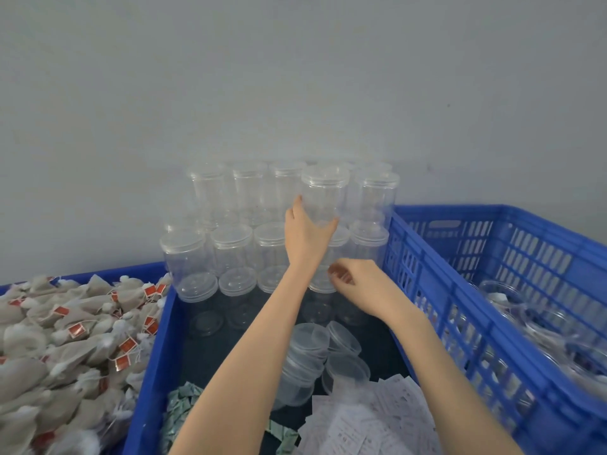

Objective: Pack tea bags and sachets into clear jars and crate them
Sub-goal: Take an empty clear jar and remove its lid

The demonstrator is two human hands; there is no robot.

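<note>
Several clear lidded jars stand stacked in tiers against the wall at the back of the middle blue bin (149, 372). My left hand (307, 233) grips one upper-tier clear jar (325, 192) from below, thumb and fingers around its lower part. My right hand (356, 279) is lower and to the right, its fingers curled against a jar (323, 284) in the lower tier; whether it holds that jar is unclear. Tea bags (75, 339) with red tags fill the left bin. White sachets (371, 418) and small green sachets (180, 405) lie in the front of the middle bin.
A blue slatted crate (492, 290) on the right holds several filled clear jars (538, 323). Loose clear lids and tubs (325, 356) lie in the middle bin behind the sachets. A plain grey wall stands close behind the jar stack.
</note>
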